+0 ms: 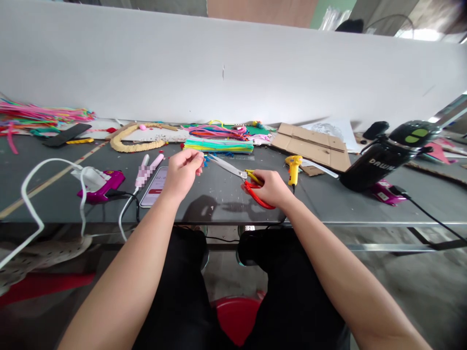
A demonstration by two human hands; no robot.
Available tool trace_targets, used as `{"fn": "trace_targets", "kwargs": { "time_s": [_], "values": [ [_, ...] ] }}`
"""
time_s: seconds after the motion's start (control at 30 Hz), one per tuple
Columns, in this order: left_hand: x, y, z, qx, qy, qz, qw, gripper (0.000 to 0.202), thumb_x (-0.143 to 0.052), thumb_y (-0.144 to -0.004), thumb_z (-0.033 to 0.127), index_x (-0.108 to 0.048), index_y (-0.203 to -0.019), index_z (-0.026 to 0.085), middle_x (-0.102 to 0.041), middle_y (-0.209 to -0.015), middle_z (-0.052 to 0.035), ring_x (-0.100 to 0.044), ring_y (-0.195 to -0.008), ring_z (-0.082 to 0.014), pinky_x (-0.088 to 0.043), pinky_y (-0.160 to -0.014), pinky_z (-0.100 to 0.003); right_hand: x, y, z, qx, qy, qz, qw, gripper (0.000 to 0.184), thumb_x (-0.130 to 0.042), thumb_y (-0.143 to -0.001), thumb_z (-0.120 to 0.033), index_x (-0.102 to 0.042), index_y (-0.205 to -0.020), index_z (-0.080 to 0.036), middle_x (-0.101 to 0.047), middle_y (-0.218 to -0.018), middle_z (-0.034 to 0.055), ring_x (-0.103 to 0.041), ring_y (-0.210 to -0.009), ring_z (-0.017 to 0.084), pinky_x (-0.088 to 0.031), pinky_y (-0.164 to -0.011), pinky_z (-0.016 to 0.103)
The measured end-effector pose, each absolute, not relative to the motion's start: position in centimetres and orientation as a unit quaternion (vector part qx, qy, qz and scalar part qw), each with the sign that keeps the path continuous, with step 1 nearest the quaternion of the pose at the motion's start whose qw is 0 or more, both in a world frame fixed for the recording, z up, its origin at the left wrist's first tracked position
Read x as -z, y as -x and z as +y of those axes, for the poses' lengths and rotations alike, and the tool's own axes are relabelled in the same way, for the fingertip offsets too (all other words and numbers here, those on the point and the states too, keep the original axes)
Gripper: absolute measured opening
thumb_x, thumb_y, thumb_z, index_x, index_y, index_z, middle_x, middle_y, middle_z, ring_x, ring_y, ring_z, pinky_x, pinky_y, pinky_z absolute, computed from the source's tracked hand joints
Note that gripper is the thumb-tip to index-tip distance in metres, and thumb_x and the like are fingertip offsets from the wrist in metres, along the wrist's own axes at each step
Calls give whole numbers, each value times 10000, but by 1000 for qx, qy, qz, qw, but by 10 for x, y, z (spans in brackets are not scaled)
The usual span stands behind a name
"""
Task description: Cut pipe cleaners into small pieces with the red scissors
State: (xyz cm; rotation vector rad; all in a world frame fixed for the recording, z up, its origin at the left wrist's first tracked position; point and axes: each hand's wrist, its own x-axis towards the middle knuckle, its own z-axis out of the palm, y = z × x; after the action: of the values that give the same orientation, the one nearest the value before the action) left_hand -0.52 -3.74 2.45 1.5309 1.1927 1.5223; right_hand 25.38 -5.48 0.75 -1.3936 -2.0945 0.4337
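Note:
My right hand (272, 187) is closed around the red and yellow handles of a pair of scissors (229, 168). The blades point left, slightly parted, with their tips close to my left fingers. My left hand (183, 171) is raised over the table with thumb and fingertips pinched together; whatever lies in the pinch is too small to make out. Small blue bits (206, 159) show by the blade tips. Just behind the hands lies a bundle of green, yellow and white pipe cleaners (219, 145), with pink and blue ones (215, 131) behind it.
A phone (155, 184), a pink and white corded tool (146, 170) and a purple power socket (107, 186) lie to the left. Rightward are a yellow glue gun (293, 167), cardboard (310, 146) and a black bottle (383, 160). A white partition (146, 73) stands behind the table.

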Motion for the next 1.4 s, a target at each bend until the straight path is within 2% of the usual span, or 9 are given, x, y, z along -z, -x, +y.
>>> {"fn": "trace_targets", "kwargs": {
  "time_s": [0.37, 0.87, 1.03, 1.2, 1.4],
  "values": [
    [-28, 1, -41, -584, -561, 461, 363, 179, -665, -788, 301, -630, -669, 172, -546, -614, -12, -477, -506, -87, -375, -459, -228, -9, -254, -55, -143, 522, -792, 285, 391, -626, -749, -449, -340, -625, -214, -384, -582, -39, -260, -608, 118, -205, -567, 283],
    [-27, 1, -40, -574, -572, 466, 355, 201, -638, -784, 311, -596, -635, 183, -523, -594, -16, -451, -489, -94, -352, -444, -240, -8, -254, -54, -136, 527, -791, 279, 358, -623, -745, -462, -406, -613, -210, -413, -583, -28, -270, -607, 120, -201, -576, 287],
    [-28, 0, -41, -576, -568, 460, 367, 225, -635, -789, 299, -577, -606, 181, -510, -589, -13, -446, -490, -89, -342, -442, -237, -7, -254, -53, -124, 528, -790, 286, 396, -633, -741, -464, -371, -595, -207, -388, -571, -32, -241, -606, 118, -194, -572, 293],
    [-27, 1, -40, -570, -578, 458, 362, 256, -616, -808, 301, -547, -587, 193, -502, -559, -13, -430, -476, -94, -344, -439, -244, -9, -254, -54, -159, 540, -767, 308, 390, -621, -763, -487, -398, -613, -205, -420, -585, -27, -296, -606, 115, -211, -565, 282],
    [-27, 0, -40, -575, -566, 462, 369, 276, -609, -813, 275, -537, -562, 183, -479, -540, -2, -420, -460, -81, -323, -423, -229, -8, -258, -54, -156, 529, -782, 289, 375, -631, -745, -487, -398, -641, -212, -458, -597, -30, -315, -598, 112, -219, -570, 277]
  ]
}}
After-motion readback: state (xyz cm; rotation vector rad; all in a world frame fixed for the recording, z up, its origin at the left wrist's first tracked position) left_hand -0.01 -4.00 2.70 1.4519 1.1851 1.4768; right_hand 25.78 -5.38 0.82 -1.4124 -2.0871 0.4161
